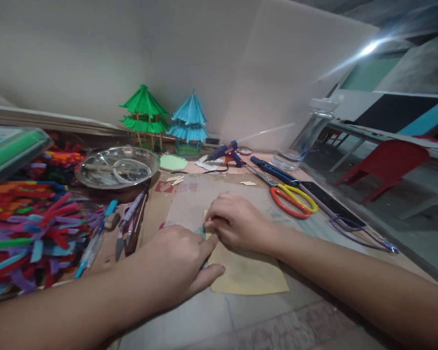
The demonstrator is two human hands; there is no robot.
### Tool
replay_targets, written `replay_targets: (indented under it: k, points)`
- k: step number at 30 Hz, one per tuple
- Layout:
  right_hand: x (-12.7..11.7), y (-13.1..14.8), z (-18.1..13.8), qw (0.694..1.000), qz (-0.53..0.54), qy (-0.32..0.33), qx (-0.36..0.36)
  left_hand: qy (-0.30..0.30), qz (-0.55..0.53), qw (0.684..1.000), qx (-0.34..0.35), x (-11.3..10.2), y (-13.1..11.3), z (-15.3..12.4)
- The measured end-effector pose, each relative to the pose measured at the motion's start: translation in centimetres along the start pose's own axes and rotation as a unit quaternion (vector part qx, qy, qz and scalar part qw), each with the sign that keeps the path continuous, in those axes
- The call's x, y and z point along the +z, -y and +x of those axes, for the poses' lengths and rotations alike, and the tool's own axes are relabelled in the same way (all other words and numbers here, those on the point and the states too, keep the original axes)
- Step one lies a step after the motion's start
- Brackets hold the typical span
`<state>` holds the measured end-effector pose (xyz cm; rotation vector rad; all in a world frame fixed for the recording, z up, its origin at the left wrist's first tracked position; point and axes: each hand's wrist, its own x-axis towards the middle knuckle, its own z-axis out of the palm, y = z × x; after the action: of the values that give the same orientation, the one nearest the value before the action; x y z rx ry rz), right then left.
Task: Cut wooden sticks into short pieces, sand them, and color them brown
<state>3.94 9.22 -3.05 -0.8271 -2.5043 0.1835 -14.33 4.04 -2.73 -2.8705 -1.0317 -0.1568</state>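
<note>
A tan sheet of paper (250,274) lies flat on the table in front of me. My left hand (175,265) rests on its left edge, fingers curled, with the index finger and thumb stretched toward the sheet and pressing down something thin and grey-blue I cannot make out. My right hand (237,221) sits at the sheet's top left corner, fingers bent and pinched together at that same spot. The two hands touch at the fingertips. What lies under them is hidden.
Left: a heap of coloured strips (25,233), pens and craft knives (131,223), a steel bowl (117,170). At the back stand green (144,114) and blue (190,121) model pagodas, and a glue gun (226,153). Right: scissors (290,197), a glass jar (310,131), a red chair (390,163).
</note>
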Motion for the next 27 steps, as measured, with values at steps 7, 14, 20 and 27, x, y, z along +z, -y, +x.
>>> replay_targets:
  k: [7, 14, 20, 27]
  points:
    - [-0.1, -0.2, 0.3, 0.999, -0.032, 0.007, 0.018, -0.005, -0.019, 1.000, 0.004, 0.1, 0.0, -0.1]
    - [-0.1, 0.3, 0.0, 1.000, -0.014, 0.015, -0.011, -0.021, -0.017, 1.000, 0.007, 0.0, 0.0, 0.0]
    - [0.0, -0.7, 0.5, 0.985, 0.121, -0.061, 0.106, 0.012, -0.056, 0.998, -0.019, -0.3, 0.0, -0.1]
    - [-0.5, -0.3, -0.2, 0.770, 0.579, -0.064, 0.261, -0.142, -0.245, 0.953, -0.109, 0.2, 1.5, 0.6]
